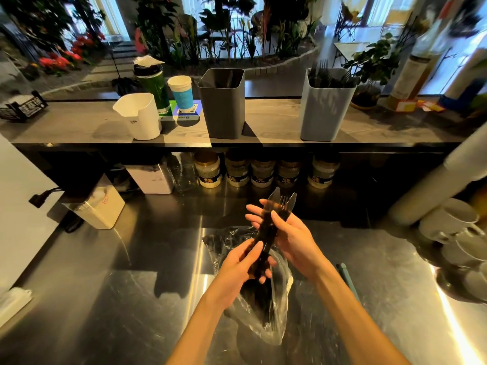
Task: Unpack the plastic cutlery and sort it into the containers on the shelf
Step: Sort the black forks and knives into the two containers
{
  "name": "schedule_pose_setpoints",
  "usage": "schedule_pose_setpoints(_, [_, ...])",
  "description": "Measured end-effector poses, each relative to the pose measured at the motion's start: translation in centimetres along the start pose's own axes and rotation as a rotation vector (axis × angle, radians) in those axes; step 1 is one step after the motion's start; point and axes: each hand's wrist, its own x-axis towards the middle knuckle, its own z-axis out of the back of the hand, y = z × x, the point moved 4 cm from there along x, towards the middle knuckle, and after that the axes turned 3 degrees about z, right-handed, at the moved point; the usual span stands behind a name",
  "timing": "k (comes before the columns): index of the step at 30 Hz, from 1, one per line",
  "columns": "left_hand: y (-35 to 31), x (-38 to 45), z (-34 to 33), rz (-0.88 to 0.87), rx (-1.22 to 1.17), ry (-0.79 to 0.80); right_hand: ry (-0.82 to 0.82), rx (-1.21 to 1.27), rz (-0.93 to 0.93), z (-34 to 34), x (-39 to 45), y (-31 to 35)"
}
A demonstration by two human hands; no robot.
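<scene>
The counter (131, 285) lay under a bag (274, 320) holding more dark cutlery. On the shelf (271, 119) stood a dark bin (224, 109) and a pale bin (326, 109), the pale one showing forks. Above the bag, a mixed bundle (268, 227) of knives and a fork was gripped low by the left hand (245, 262), and the right hand (290, 235) pinched its upper part. A loose grip would probably spill pieces, and unsplit types could land in the wrong bin.

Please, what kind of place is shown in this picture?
Probably a café or drinks bar counter. A steel worktop lies below a serving shelf with two bins of black cutlery, and stacked cups stand at the right. Seating among plants lies beyond.
</scene>
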Motion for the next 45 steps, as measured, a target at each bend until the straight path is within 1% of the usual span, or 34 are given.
schedule_pose_setpoints(2, [-0.5, 0.0, 0.0, -0.010, 0.101, 0.041, 0.032, -0.096, -0.045, -0.1, 0.0, 0.2])
schedule_pose_setpoints(3, [-0.6, 0.1, 0.1, -0.006, 0.118, 0.046, 0.023, -0.194, -0.061, 0.0, 0.0, 0.3])
schedule_pose_setpoints(5, [-0.6, 0.3, 0.4, 0.010, 0.111, 0.017, -0.027, -0.427, -0.057, 0.5, 0.4, 0.5])
schedule_pose_setpoints(7, [-0.7, 0.6, 0.8, 0.004, 0.112, -0.036, -0.090, -0.555, -0.017, 1.1, 0.9, 0.8])
schedule_pose_setpoints(11, [-1.5, 1.3, 0.9, -0.020, 0.127, -0.087, -0.197, -0.632, 0.056, 1.7, 1.9, 1.5])
schedule_pose_setpoints(13, [-2.1, 1.6, 1.0, -0.013, 0.145, -0.118, -0.214, -0.596, 0.084, 1.5, 2.4, 2.1])
schedule_pose_setpoints(16, [-3.2, 2.2, 1.5, 0.003, 0.165, -0.184, -0.235, -0.238, 0.107, 0.7, 3.6, 3.3])
schedule_pose_setpoints(17, [-3.6, 2.5, 1.7, 0.008, 0.185, -0.213, -0.258, -0.178, 0.111, 0.6, 4.2, 3.8])
schedule_pose_setpoints(18, [-4.1, 2.8, 2.0, -0.001, 0.224, -0.243, -0.281, -0.189, 0.114, 0.5, 4.8, 4.3])
schedule_pose_setpoints(20, [-5.6, 3.6, 2.3, -0.052, 0.289, -0.262, -0.276, -0.338, 0.119, -0.2, 6.2, 5.1])
schedule_pose_setpoints(24, [-9.3, 4.5, 2.2, -0.118, 0.256, -0.241, -0.101, -0.571, 0.098, -3.1, 8.1, 7.2])
schedule_pose_setpoints(26, [-11.5, 4.9, 2.4, -0.134, 0.266, -0.236, -0.062, -0.576, 0.138, -4.4, 9.0, 8.9])
schedule_pose_setpoints(29, [-15.2, 5.8, 3.2, -0.166, 0.257, -0.199, -0.075, -0.584, 0.187, -6.0, 10.8, 12.1])
schedule_pose_setpoints(32, [-20.1, 7.0, 3.5, -0.270, 0.257, -0.118, -0.103, -0.639, 0.284, -7.6, 13.1, 15.9])
schedule_pose_setpoints(34, [-23.7, 8.0, 3.7, -0.356, 0.293, -0.093, -0.067, -0.614, 0.381, -8.9, 14.5, 18.7])
schedule_pose_setpoints(36, [-27.4, 8.9, 3.8, -0.440, 0.371, -0.104, -0.034, -0.594, 0.459, -10.1, 15.8, 21.3])
schedule_pose_setpoints(40, [-34.4, 11.0, 4.4, -0.646, 0.558, -0.197, -0.065, -0.643, 0.599, -12.1, 18.8, 25.8])
schedule_pose_setpoints(43, [-38.6, 12.4, 5.5, -0.747, 0.727, -0.301, -0.102, -0.692, 0.693, -13.2, 21.5, 27.9])
schedule_pose_setpoints(45, [-40.5, 12.8, 6.1, -0.790, 0.795, -0.389, -0.142, -0.720, 0.713, -13.4, 23.6, 28.0])
